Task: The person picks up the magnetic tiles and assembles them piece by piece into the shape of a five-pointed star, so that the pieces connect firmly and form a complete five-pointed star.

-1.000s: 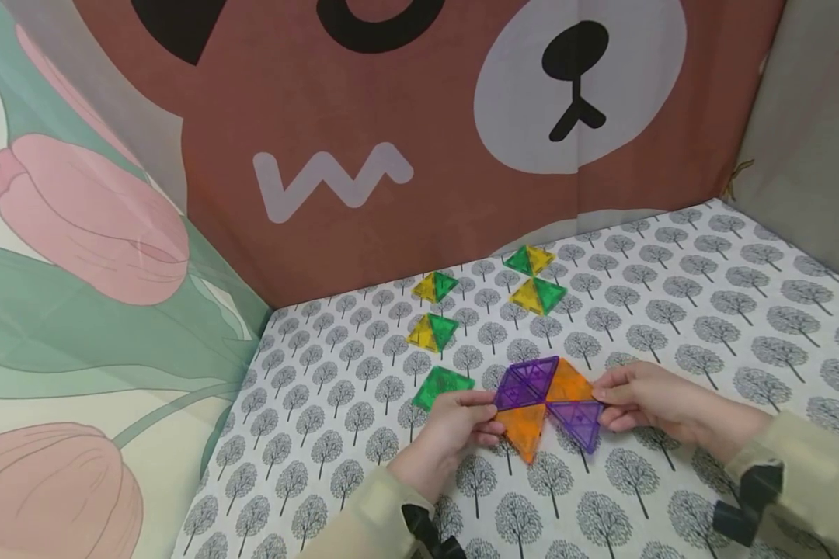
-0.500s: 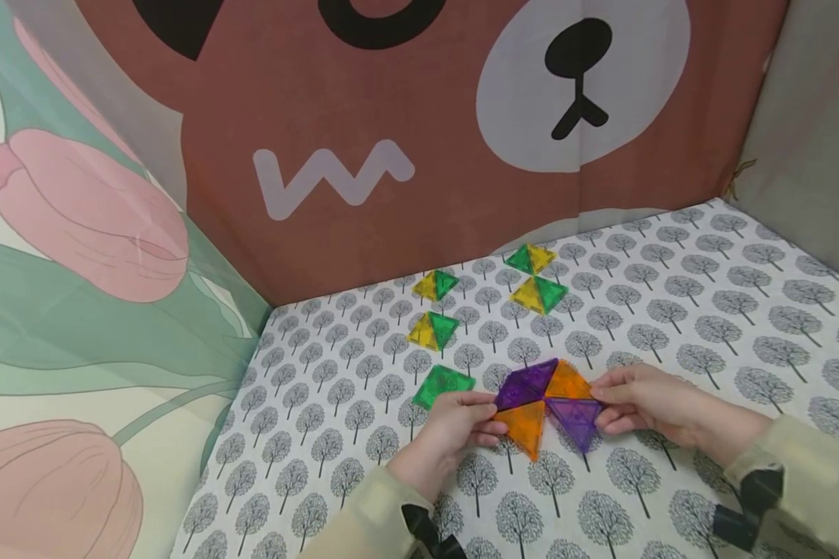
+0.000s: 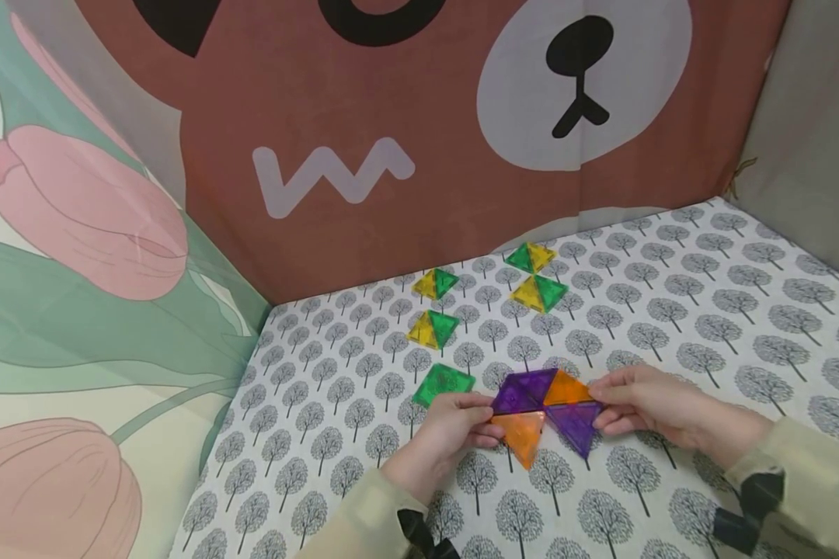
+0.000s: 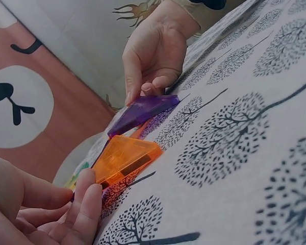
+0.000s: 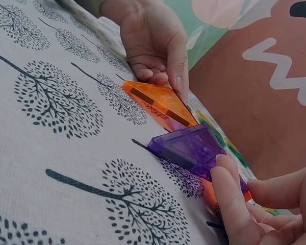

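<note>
The left hand (image 3: 442,431) and right hand (image 3: 646,400) pinch opposite ends of the orange-and-purple magnetic-tile fan (image 3: 524,390) between their fingers (image 4: 92,204). Two-sided support presumably prevents folding or separation.

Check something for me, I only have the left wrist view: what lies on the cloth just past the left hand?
Observer: A green tile, just past the left hand in the head view.
Operator: Farther back I get a blur of yellow and green. How many pieces?
Observer: Four yellow-and-green diamonds, two on the left and two on the right.
Operator: And on the far side of the purple tile at the right hand?
Observer: A second orange tile, plain in the head view.
</note>
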Demonstrator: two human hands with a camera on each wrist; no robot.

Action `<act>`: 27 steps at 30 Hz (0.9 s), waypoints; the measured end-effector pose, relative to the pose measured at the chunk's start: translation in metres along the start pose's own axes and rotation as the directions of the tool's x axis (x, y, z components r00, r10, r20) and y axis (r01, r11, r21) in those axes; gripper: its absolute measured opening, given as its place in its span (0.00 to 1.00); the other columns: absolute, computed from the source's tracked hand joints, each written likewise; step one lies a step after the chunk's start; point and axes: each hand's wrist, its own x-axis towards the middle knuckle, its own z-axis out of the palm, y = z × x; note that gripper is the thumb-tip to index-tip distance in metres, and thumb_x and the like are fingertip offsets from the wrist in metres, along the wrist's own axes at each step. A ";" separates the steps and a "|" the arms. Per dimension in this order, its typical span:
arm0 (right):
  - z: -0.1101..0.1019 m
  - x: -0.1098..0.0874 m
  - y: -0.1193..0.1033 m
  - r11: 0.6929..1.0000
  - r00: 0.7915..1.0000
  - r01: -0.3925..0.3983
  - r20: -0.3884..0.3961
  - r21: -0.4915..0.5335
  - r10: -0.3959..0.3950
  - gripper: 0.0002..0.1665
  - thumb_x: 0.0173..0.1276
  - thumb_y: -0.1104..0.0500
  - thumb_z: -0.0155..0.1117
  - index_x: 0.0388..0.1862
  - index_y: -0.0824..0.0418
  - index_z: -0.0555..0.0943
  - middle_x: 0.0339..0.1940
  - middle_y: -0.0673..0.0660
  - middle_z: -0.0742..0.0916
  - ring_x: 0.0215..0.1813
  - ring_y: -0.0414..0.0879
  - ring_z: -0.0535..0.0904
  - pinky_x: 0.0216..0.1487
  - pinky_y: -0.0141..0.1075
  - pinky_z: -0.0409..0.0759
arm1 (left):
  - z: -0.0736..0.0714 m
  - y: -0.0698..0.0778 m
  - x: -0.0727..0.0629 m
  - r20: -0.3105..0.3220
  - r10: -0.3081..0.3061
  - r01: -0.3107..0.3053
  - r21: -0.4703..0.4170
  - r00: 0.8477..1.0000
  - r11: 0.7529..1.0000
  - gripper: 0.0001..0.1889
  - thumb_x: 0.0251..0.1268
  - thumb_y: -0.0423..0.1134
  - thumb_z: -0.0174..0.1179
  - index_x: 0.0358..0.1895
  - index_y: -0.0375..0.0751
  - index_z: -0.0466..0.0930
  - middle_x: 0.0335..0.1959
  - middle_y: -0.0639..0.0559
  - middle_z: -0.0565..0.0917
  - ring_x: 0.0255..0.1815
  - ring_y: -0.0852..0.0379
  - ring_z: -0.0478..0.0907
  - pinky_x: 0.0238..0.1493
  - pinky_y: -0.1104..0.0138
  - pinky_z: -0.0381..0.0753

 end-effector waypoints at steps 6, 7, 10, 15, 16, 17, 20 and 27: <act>0.000 0.001 0.003 1.000 1.000 0.005 -0.009 -0.003 -0.005 0.25 0.74 0.63 0.58 0.58 0.83 0.68 0.35 0.64 0.84 0.34 0.50 0.85 0.41 0.40 0.86 | -0.001 -0.002 0.000 -0.001 0.009 -0.009 -0.024 1.000 1.000 0.13 0.67 0.23 0.56 0.52 0.25 0.80 0.33 0.36 0.85 0.22 0.57 0.83 0.28 0.67 0.86; 0.001 0.001 0.003 1.000 1.000 0.006 -0.007 0.002 -0.006 0.25 0.74 0.63 0.58 0.59 0.83 0.67 0.35 0.65 0.84 0.34 0.49 0.85 0.40 0.40 0.86 | -0.001 -0.002 0.000 -0.002 0.010 -0.010 -0.028 1.000 1.000 0.13 0.67 0.23 0.56 0.52 0.25 0.80 0.33 0.37 0.85 0.22 0.57 0.82 0.28 0.67 0.85; 0.001 0.001 0.004 1.000 1.000 0.010 -0.004 0.015 -0.010 0.27 0.74 0.64 0.57 0.60 0.84 0.65 0.36 0.65 0.84 0.34 0.49 0.85 0.40 0.39 0.86 | -0.001 -0.003 0.000 -0.005 0.011 -0.012 -0.041 1.000 0.999 0.13 0.67 0.23 0.56 0.53 0.25 0.79 0.34 0.37 0.85 0.22 0.57 0.82 0.28 0.67 0.85; 0.004 0.002 0.004 1.000 1.000 0.010 -0.009 0.028 -0.010 0.28 0.74 0.65 0.57 0.62 0.85 0.63 0.36 0.66 0.84 0.34 0.49 0.85 0.40 0.39 0.86 | -0.001 -0.002 0.000 -0.010 0.002 -0.003 -0.052 1.000 0.999 0.13 0.68 0.23 0.56 0.54 0.26 0.79 0.35 0.37 0.84 0.23 0.58 0.82 0.28 0.68 0.85; 0.004 0.002 0.004 1.000 1.000 0.009 -0.010 0.028 -0.009 0.29 0.74 0.65 0.57 0.62 0.85 0.62 0.36 0.66 0.84 0.34 0.50 0.85 0.40 0.39 0.86 | -0.001 -0.002 0.000 -0.009 -0.001 0.001 -0.055 1.000 0.999 0.13 0.69 0.24 0.56 0.54 0.26 0.79 0.35 0.37 0.84 0.23 0.58 0.83 0.29 0.68 0.85; 0.005 0.003 0.004 1.000 1.000 0.012 -0.010 0.027 -0.011 0.29 0.74 0.65 0.57 0.62 0.85 0.62 0.36 0.66 0.84 0.34 0.50 0.85 0.40 0.39 0.86 | -0.001 -0.002 0.000 -0.009 -0.004 0.003 -0.057 1.000 0.998 0.13 0.69 0.24 0.56 0.54 0.26 0.79 0.36 0.37 0.84 0.23 0.58 0.83 0.29 0.68 0.85; 0.006 0.003 0.004 1.000 1.000 0.018 -0.008 0.023 -0.017 0.30 0.73 0.65 0.57 0.63 0.86 0.60 0.36 0.66 0.84 0.34 0.50 0.85 0.40 0.39 0.86 | -0.001 -0.002 -0.001 -0.002 -0.002 0.002 -0.057 1.000 0.998 0.13 0.69 0.24 0.55 0.55 0.25 0.78 0.37 0.36 0.84 0.24 0.57 0.83 0.30 0.67 0.86; 0.009 0.003 0.004 1.000 1.000 0.020 -0.018 0.001 -0.020 0.32 0.74 0.64 0.57 0.64 0.87 0.58 0.37 0.67 0.85 0.35 0.52 0.86 0.40 0.40 0.86 | -0.001 0.000 -0.003 0.007 -0.005 0.005 -0.042 1.000 0.999 0.12 0.69 0.24 0.55 0.53 0.26 0.79 0.39 0.37 0.84 0.25 0.56 0.84 0.32 0.65 0.86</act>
